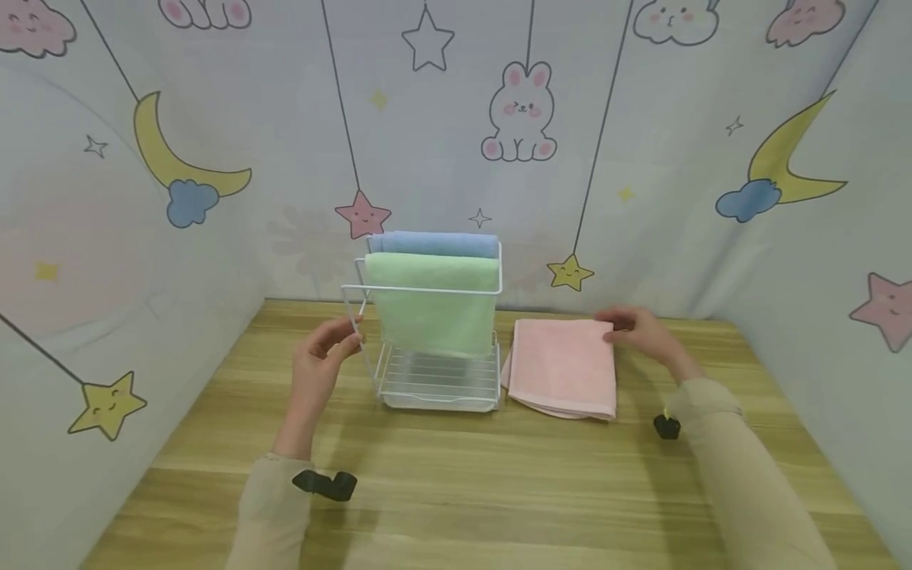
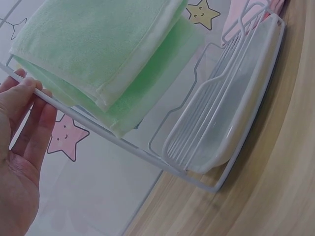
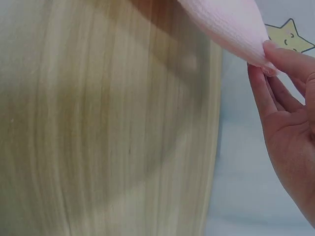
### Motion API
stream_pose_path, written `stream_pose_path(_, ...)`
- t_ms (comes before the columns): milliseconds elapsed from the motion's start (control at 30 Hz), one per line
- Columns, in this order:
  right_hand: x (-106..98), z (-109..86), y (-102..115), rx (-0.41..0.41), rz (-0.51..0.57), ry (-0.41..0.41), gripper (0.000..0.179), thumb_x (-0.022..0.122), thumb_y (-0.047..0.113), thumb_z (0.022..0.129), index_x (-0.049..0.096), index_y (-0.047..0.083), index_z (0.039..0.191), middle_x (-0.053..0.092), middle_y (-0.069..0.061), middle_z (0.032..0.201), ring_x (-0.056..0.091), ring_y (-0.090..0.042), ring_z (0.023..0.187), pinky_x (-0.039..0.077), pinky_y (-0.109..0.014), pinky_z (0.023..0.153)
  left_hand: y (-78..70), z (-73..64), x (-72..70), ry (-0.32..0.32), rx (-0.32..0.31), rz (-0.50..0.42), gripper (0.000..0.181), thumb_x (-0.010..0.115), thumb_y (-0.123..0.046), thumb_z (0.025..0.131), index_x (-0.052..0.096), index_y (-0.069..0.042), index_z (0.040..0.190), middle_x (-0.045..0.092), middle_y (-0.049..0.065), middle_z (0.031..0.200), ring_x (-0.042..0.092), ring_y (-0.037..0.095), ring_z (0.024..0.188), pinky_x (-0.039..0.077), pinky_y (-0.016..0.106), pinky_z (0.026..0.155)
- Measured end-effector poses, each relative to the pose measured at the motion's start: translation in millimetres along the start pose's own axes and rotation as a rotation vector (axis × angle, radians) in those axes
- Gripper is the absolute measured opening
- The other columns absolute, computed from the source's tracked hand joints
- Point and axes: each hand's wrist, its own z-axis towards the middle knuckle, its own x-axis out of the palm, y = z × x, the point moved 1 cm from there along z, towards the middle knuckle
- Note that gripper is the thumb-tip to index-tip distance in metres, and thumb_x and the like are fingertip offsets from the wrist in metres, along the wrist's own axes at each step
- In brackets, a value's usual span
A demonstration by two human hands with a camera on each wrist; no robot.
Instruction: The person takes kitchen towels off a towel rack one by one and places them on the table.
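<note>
A white wire towel rack (image 1: 420, 290) stands towards the back of the table, a green towel (image 1: 435, 313) draped over one bar and a blue towel (image 1: 442, 245) over the bar behind it. My left hand (image 1: 322, 356) pinches the rack's left upright; in the left wrist view the thumb and fingertips (image 2: 28, 81) close on the white wire beside the green towel. To the right of the rack is a folded pink towel (image 1: 563, 368). At its far right corner my right hand (image 1: 648, 336) pinches the cloth between thumb and fingers, as the right wrist view shows.
At the rack's base sits a white tray (image 1: 438, 402) under a wire grid (image 1: 442, 372). The wooden table (image 1: 456, 491) is bounded by patterned curtains (image 1: 442, 158) at the back and both sides. Each sleeve carries a small black device (image 1: 335, 484).
</note>
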Motion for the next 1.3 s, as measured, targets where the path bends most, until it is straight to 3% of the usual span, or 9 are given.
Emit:
stream_pose_path(133, 1.0, 1.0, -3.1, -0.023, -0.011, -0.003, 0.040, 0.067, 0.009, 0.093, 0.060, -0.001, 0.131, 0.061, -0.025, 0.132, 0.060, -0.038, 0.118, 0.053, -0.014, 0.090, -1.6, -0.2, -1.1, -0.001, -0.009, 0.002, 0.020, 0.068, 0.001, 0.090, 0.069, 0.004, 0.110, 0.074, -0.010, 0.097, 0.070, 0.008, 0.087, 0.064, 0.023, 0.080)
stream_pose_path(333, 6.8, 6.1, -2.0, -0.005, -0.057, -0.046, 0.036, 0.064, 0.007, 0.094, 0.061, 0.000, 0.129, 0.063, -0.025, 0.130, 0.061, -0.039, 0.116, 0.057, -0.046, 0.099, -2.7, -0.4, 0.5, 0.008, -0.001, 0.005, 0.020, 0.066, 0.004, 0.090, 0.068, 0.005, 0.110, 0.074, -0.011, 0.096, 0.070, 0.005, 0.086, 0.064, 0.022, 0.080)
stream_pose_path(433, 9.7, 9.9, -1.9, -0.003, -0.057, -0.056, 0.035, 0.062, 0.006, 0.095, 0.061, 0.000, 0.129, 0.062, -0.026, 0.130, 0.061, -0.039, 0.116, 0.056, -0.052, 0.101, -2.7, -0.8, 1.0, 0.001, 0.002, 0.008, 0.020, 0.066, 0.005, 0.090, 0.068, 0.005, 0.110, 0.074, -0.011, 0.096, 0.070, 0.006, 0.086, 0.064, 0.021, 0.079)
stream_pose_path(667, 10.9, 11.5, -3.4, -0.019, -0.054, -0.068, 0.034, 0.063, 0.003, 0.094, 0.062, -0.001, 0.128, 0.063, -0.026, 0.128, 0.062, -0.038, 0.113, 0.057, -0.045, 0.098, -3.0, -0.7, 1.2, 0.004, 0.003, -0.001, 0.020, 0.067, 0.004, 0.090, 0.068, 0.005, 0.109, 0.074, -0.011, 0.098, 0.071, 0.009, 0.088, 0.064, 0.023, 0.080)
stream_pose_path(867, 11.3, 10.1, -1.5, -0.026, -0.046, -0.074, 0.034, 0.064, 0.003, 0.094, 0.062, -0.002, 0.127, 0.064, -0.027, 0.127, 0.062, -0.038, 0.112, 0.053, -0.017, 0.086, -2.4, -0.2, 1.1, -0.002, -0.004, -0.007, 0.021, 0.067, 0.004, 0.089, 0.067, 0.007, 0.110, 0.074, -0.010, 0.098, 0.071, 0.009, 0.087, 0.064, 0.023, 0.080)
stream_pose_path(933, 11.5, 9.9, -0.8, -0.021, -0.042, -0.076, 0.034, 0.064, 0.003, 0.094, 0.062, -0.002, 0.128, 0.064, -0.027, 0.127, 0.062, -0.038, 0.111, 0.051, -0.013, 0.083, -2.4, -0.1, 1.0, -0.004, -0.004, -0.007, 0.021, 0.068, 0.004, 0.089, 0.066, 0.009, 0.110, 0.074, -0.010, 0.099, 0.071, 0.011, 0.088, 0.065, 0.023, 0.080)
stream_pose_path(1200, 12.3, 10.6, 0.1, -0.006, -0.037, -0.079, 0.034, 0.063, 0.003, 0.094, 0.062, -0.002, 0.128, 0.063, -0.027, 0.127, 0.062, -0.036, 0.111, 0.052, -0.013, 0.083, -1.9, 0.9, 0.3, 0.006, 0.009, -0.004, 0.021, 0.069, 0.003, 0.088, 0.068, 0.005, 0.109, 0.075, -0.011, 0.100, 0.071, 0.011, 0.087, 0.064, 0.023, 0.080)
stream_pose_path(1300, 13.0, 11.2, -0.3, -0.004, -0.037, -0.082, 0.034, 0.063, 0.003, 0.094, 0.062, -0.002, 0.128, 0.064, -0.027, 0.127, 0.062, -0.037, 0.111, 0.056, -0.022, 0.087, -1.8, 0.8, 0.2, 0.007, 0.010, -0.008, 0.020, 0.069, 0.004, 0.088, 0.069, 0.004, 0.109, 0.075, -0.011, 0.100, 0.071, 0.010, 0.087, 0.064, 0.023, 0.080)
